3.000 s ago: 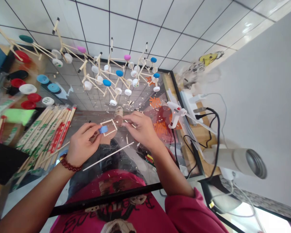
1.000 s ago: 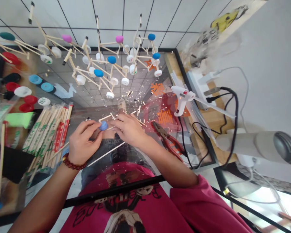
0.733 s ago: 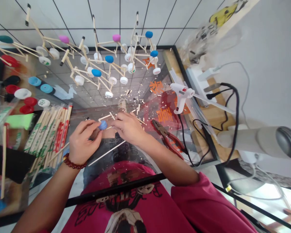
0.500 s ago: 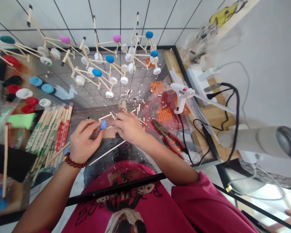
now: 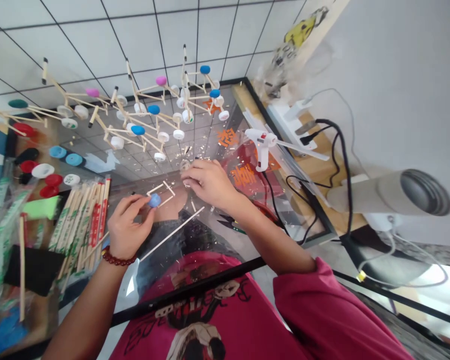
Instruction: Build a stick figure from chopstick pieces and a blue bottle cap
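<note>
Between the thumb and fingers of my left hand [image 5: 129,225] is a blue bottle cap [image 5: 155,200], joined to a small frame of thin wooden sticks [image 5: 168,188]. My right hand [image 5: 212,186] is apart from the frame, just right of it, with thumb and fingers pinched together. Whatever is in that pinch is too small to make out. Under the hands, a long thin stick [image 5: 172,233] lies slanted on the glass tabletop. Red-handled pliers [image 5: 228,221] lie partly hidden beneath my right forearm.
Several stick models with cap wheels [image 5: 138,130] stand along the back. Wrapped chopsticks [image 5: 78,225] and loose red caps [image 5: 53,180] lie at the left. A white glue gun [image 5: 261,150], its black cable and a power strip [image 5: 285,117] are at the right. Wood scraps litter the glass.
My right hand has moved away from the stick frame to the right, leaving the frame's end in view. My left hand keeps hold of the blue cap. The whole view has shifted.
</note>
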`<move>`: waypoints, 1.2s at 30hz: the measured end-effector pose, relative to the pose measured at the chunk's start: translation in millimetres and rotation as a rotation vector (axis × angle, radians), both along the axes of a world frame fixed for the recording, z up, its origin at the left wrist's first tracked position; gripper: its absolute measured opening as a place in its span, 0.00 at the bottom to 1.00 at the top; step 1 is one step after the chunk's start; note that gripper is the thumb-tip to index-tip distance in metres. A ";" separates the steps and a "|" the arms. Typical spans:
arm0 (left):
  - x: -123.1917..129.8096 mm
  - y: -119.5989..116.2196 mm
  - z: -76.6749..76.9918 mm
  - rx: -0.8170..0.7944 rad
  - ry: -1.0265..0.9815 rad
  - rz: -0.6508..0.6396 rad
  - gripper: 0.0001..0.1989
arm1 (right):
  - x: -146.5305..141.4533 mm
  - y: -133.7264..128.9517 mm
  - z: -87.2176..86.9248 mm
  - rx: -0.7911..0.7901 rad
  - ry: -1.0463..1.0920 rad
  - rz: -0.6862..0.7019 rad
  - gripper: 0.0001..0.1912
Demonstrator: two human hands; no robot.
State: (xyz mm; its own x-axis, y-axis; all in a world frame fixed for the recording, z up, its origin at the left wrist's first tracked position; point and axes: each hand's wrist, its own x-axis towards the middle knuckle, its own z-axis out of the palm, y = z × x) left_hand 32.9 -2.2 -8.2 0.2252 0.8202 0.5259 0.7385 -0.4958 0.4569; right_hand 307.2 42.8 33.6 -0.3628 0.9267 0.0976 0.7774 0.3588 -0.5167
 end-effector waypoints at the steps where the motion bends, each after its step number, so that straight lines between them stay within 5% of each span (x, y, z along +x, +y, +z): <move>1: 0.0 0.4 -0.1 0.009 -0.003 -0.004 0.08 | 0.9 0.4 -1.0 -0.007 -0.014 0.012 0.11; 11: 0.4 -0.3 0.5 -0.009 0.013 0.019 0.08 | -20.5 -6.4 -13.7 -0.034 -0.087 0.175 0.10; 19: 1.8 -0.5 1.2 -0.019 -0.006 0.026 0.07 | -15.3 -1.5 -14.3 -0.019 0.043 0.151 0.09; 25: 0.8 -0.6 0.3 -0.040 -0.016 0.031 0.08 | 4.9 -1.7 25.2 0.054 0.525 -0.053 0.14; 30: -0.2 -0.4 -1.3 -0.051 -0.021 0.025 0.08 | 18.5 -5.5 56.8 0.119 0.631 -0.174 0.22; 33: -0.2 -0.9 -1.4 -0.062 -0.018 0.030 0.08 | 17.1 -11.7 47.9 0.028 0.524 -0.049 0.14; 36: 0.4 -1.3 -0.9 -0.069 -0.011 0.038 0.08 | 5.4 -18.3 20.9 -0.031 0.364 0.057 0.08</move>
State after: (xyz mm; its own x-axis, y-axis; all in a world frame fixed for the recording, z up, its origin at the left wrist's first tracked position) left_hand 33.3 -3.5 -9.1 0.1880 0.8622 0.4704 0.7506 -0.4350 0.4974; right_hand 312.6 24.5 54.5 -0.3606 0.9105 0.2022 0.5195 0.3762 -0.7672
